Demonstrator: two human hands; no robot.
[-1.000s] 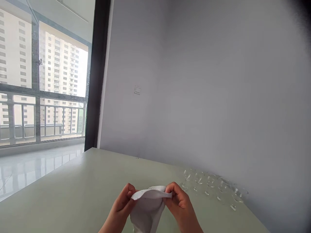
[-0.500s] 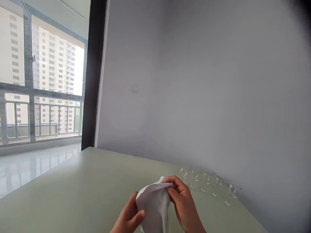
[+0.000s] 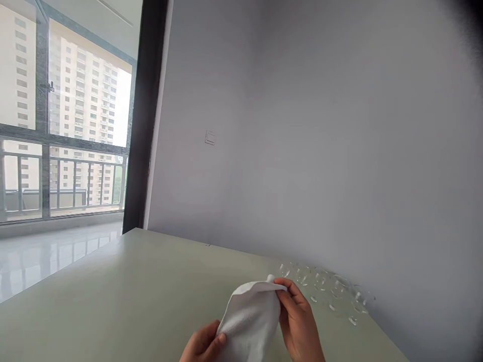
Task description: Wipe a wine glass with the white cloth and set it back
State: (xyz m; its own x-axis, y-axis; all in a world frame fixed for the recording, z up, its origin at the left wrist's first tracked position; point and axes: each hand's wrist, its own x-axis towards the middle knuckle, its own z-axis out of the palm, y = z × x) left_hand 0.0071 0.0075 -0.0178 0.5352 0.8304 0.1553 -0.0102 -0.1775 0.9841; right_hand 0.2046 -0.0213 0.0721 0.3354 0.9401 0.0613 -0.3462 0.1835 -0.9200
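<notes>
A white cloth (image 3: 249, 318) is stretched between my two hands, above the near part of the table. My left hand (image 3: 204, 342) pinches its lower left edge, thumb in front. At the upper right corner, my right hand (image 3: 299, 314) is closed on a folded edge of the cloth, thumb and fingers pressed together. The lower end of the cloth runs out of view. Just beyond my right hand stand several clear stemmed glasses (image 3: 337, 288) in a row.
The pale green table (image 3: 124, 291) spreads out ahead and to the left. Behind it rises a grey wall (image 3: 320, 151) with a switch (image 3: 210, 138). To the left, past a dark door frame (image 3: 141, 125), are a tiled floor (image 3: 64, 251) and large windows (image 3: 86, 100).
My right hand has moved to the right with its corner, and the left hand has slid slightly lower. The cloth is spread wider and flatter between them.
</notes>
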